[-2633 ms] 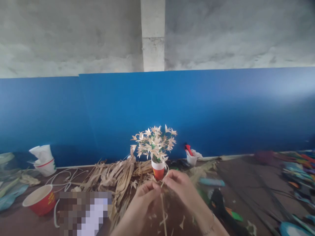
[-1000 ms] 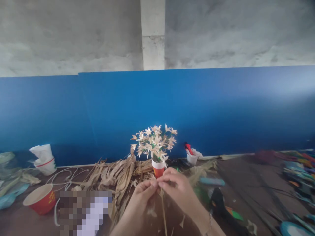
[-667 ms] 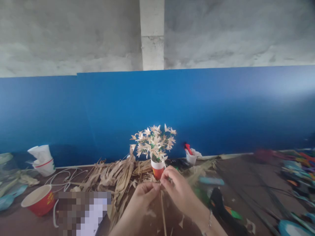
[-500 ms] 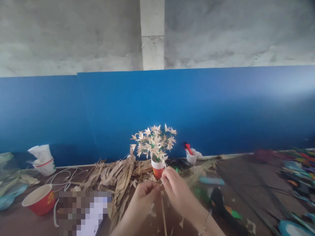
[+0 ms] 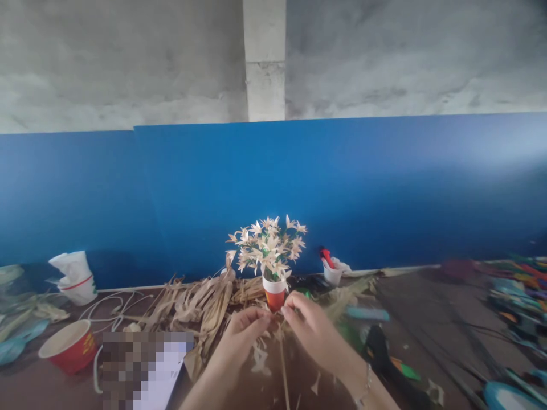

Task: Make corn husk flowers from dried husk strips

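My left hand (image 5: pixel 247 329) is closed in a pinch, thumb against fingertips. Opposite it, my right hand (image 5: pixel 308 326) pinches too, its fingertips a short way from the left ones. Whatever the two hold is too small to make out. Just behind the fingertips stands a red and white paper cup (image 5: pixel 274 296), full of pale cream star-shaped flowers (image 5: pixel 270 245) on green stems. A thin straw-coloured strip (image 5: pixel 284 364) lies on the table below the hands, among small pale scraps (image 5: pixel 260 360).
Dried corn husks (image 5: pixel 205 307) are heaped to the left. A red paper bowl (image 5: pixel 70 348), a white cable (image 5: pixel 117 307) and a cup with tissue (image 5: pixel 79 285) lie further left. At right are a small white cup (image 5: pixel 332 274), a black tool (image 5: pixel 380 353) and coloured clutter (image 5: pixel 513 307).
My hands have drawn slightly apart. The left has moved up and to the left, the right a little to the right. The flower cup has stayed in place.
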### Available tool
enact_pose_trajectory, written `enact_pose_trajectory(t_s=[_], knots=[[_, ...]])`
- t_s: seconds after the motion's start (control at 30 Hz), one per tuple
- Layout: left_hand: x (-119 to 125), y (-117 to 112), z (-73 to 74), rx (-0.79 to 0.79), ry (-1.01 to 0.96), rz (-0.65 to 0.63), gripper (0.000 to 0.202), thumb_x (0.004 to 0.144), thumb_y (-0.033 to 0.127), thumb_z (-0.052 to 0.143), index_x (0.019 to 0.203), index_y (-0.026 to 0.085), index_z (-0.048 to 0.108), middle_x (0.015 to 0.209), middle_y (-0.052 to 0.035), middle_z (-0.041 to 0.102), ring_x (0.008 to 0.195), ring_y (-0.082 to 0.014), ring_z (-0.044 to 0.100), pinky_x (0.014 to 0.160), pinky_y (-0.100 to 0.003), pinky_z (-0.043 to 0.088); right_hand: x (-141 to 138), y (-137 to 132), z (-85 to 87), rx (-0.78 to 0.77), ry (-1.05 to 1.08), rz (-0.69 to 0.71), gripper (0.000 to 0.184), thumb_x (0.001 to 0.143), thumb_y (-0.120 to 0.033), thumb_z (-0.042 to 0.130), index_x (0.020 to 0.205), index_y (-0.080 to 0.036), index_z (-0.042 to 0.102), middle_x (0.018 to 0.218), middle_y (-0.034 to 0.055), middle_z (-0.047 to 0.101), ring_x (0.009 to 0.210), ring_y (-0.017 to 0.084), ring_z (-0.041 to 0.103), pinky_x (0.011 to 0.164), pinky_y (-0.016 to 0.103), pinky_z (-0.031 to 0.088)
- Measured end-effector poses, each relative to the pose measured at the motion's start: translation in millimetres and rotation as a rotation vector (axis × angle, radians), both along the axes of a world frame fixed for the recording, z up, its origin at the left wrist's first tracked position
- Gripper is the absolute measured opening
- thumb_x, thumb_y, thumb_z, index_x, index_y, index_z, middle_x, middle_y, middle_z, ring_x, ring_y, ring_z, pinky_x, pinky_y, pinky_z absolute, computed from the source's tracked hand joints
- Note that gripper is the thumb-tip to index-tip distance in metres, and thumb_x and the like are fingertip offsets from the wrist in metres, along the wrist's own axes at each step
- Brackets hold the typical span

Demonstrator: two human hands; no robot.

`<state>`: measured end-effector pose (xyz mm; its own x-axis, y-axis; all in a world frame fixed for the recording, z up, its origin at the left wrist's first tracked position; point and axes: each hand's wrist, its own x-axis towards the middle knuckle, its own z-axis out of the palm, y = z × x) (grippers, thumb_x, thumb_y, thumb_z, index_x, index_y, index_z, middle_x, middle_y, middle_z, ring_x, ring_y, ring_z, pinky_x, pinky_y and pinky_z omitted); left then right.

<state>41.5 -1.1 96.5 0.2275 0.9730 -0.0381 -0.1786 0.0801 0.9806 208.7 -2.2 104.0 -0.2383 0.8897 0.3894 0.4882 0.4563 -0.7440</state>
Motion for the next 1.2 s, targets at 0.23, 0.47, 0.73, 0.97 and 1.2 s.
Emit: enact_pose_trajectory(t_s=[0.23, 0.47, 0.73, 0.97, 1.2], knots=[[-2, 6, -6.9, 0.069, 0.179, -0.056, 0.027, 0.061, 0.039, 0.072, 0.058, 0.014, 0.064, 0.049, 0.0036, 0.053, 0.048, -0.0081, 0.041, 0.049, -0.020, 0.032, -1, -1, -2.5, -0.071, -0.012, 0.048, 0.024, 0.088, -0.032, 0.042, 0.068, -0.019, 0.044, 0.067, -0.0022, 0.048, 0.064, 0.012, 0.045, 0.059, 0.024, 0.033], [0, 5, -6.6, 0.029, 0.192, -0.111, 0.031, 0.061, 0.043, 0.070, 0.055, 0.014, 0.061, 0.044, 0.0056, 0.047, 0.041, -0.0062, 0.035, 0.043, -0.020, 0.026, -1, -3, 0.3, -0.102, 0.019, 0.095, 0.020, 0.086, -0.033, 0.045, 0.071, -0.019, 0.047, 0.070, -0.0021, 0.049, 0.068, 0.013, 0.046, 0.061, 0.024, 0.034], [-4, 4, -4.9, -0.026, 0.160, -0.182, 0.030, 0.060, 0.041, 0.071, 0.053, 0.015, 0.057, 0.046, 0.0040, 0.050, 0.042, -0.0059, 0.037, 0.043, -0.019, 0.025, -2, -3, 0.5, -0.104, 0.020, 0.119, 0.019, 0.087, -0.032, 0.045, 0.073, -0.020, 0.048, 0.073, -0.0018, 0.050, 0.071, 0.013, 0.047, 0.064, 0.024, 0.035], [1, 4, -9.8, -0.048, 0.140, -0.133, 0.022, 0.057, 0.032, 0.068, 0.051, 0.015, 0.054, 0.042, 0.0047, 0.049, 0.038, -0.0055, 0.035, 0.041, -0.019, 0.026, -6, -4, -3.0, -0.055, 0.000, 0.117, 0.017, 0.087, -0.028, 0.044, 0.071, -0.020, 0.045, 0.072, -0.0017, 0.048, 0.069, 0.013, 0.046, 0.062, 0.024, 0.035], [8, 13, -23.7, -0.052, 0.163, -0.010, 0.015, 0.057, 0.023, 0.055, 0.044, 0.017, 0.049, 0.036, 0.0077, 0.040, 0.033, -0.0046, 0.028, 0.038, -0.019, 0.020, -2, -12, 7.2, 0.180, 0.076, 0.004, 0.020, 0.091, -0.028, 0.036, 0.073, -0.021, 0.041, 0.076, 0.0006, 0.046, 0.070, 0.014, 0.044, 0.065, 0.026, 0.036]])
